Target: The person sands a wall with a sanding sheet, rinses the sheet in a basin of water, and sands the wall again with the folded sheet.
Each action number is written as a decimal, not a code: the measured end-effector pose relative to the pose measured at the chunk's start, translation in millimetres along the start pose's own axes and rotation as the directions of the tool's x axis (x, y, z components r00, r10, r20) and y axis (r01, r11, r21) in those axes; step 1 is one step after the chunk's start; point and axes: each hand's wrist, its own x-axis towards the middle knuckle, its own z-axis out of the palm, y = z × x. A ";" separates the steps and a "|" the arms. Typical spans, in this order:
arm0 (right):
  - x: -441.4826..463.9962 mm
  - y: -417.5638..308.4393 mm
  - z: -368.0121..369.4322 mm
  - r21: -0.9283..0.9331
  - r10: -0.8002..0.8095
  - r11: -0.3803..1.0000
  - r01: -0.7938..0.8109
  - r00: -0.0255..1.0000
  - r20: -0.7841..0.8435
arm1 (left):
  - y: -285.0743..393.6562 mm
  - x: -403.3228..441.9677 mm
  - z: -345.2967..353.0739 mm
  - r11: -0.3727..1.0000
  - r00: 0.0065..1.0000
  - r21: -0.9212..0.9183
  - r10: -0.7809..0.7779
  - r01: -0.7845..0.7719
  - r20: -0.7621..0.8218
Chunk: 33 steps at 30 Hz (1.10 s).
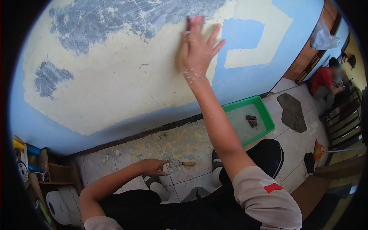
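Cream-and-blue wall [115,80] ahead, large scuffed grey patch [142,15] at 11 o'clock, smaller grey patch [51,78] nearer 10. Right hand [199,50] is up at 12 o'clock, motion-blurred, gripping a dark pad [189,23] against the wall, other fingers splayed; pale specks [194,74] on the wrist. Step in hand looks like rubbing the wall, just past the large patch's right end, probably mid-stroke. Next move, my read, calls for the pad kept flat with even pressure, no catching on rough edges. Left hand [153,167] is low at 7 o'clock, nothing visible in it, forefinger stretched out, rest loosely bent. Scraper [187,163] lies on the floor [283,142] at 6 o'clock, handle toward 3, just beside that forefinger; can't tell if touching. Green tub [264,115] at 3 o'clock holds cloudy water [237,126] and a small dark bundle [251,120]; whether the pad is wet, can't tell
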 end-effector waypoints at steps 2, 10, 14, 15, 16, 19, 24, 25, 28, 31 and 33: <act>-0.7 3.2 2.0 0.011 -0.232 0.973 0.232 0.968 0.097 | -2.2 2.6 0.3 0.999 1.000 0.034 0.004 -0.004 -0.002; 5.8 17.0 -6.0 -0.087 -0.370 0.915 0.394 0.906 0.207 | 12.2 7.0 -0.3 0.995 0.998 0.092 0.034 -0.038 0.044; 14.9 14.1 -1.0 -0.114 -0.179 0.977 0.183 0.983 0.042 | 22.5 17.9 -8.6 0.989 0.998 0.131 0.062 -0.064 0.016; 6.8 11.2 5.0 0.018 -0.215 0.977 0.214 0.974 0.073 | 24.7 22.7 -11.8 0.987 0.997 0.146 0.076 -0.073 -0.012; 5.7 16.6 -2.5 -0.031 -0.384 0.918 0.396 0.905 0.181 | 27.9 24.4 -8.9 0.985 0.997 0.156 0.074 -0.071 -0.013; 56.1 48.2 -29.9 -0.250 -0.303 0.917 0.312 0.950 0.075 | 42.7 31.9 -5.8 0.981 0.982 0.056 0.187 -0.186 -0.008; 39.0 53.5 -31.9 0.021 -0.651 0.731 0.682 0.689 0.319 | 65.8 31.1 -13.5 0.968 0.976 0.190 0.132 -0.164 0.173; 48.6 54.1 -26.6 0.017 -0.661 0.724 0.690 0.686 0.305 | 66.5 34.6 -17.9 0.967 0.979 0.201 0.127 -0.158 0.158; 58.3 50.6 -18.6 -0.130 -0.323 0.937 0.325 0.946 0.037 | 79.0 42.9 -25.0 0.959 0.987 0.233 0.153 -0.161 0.050; 54.8 65.0 -45.5 -0.054 -0.699 0.632 0.773 0.599 0.391 | 90.0 46.4 -38.3 0.925 0.979 0.322 0.201 -0.202 0.037; 64.1 62.0 -40.2 -0.170 -0.594 0.746 0.644 0.759 0.268 | 92.1 45.0 -53.1 0.905 0.976 0.372 0.215 -0.207 0.022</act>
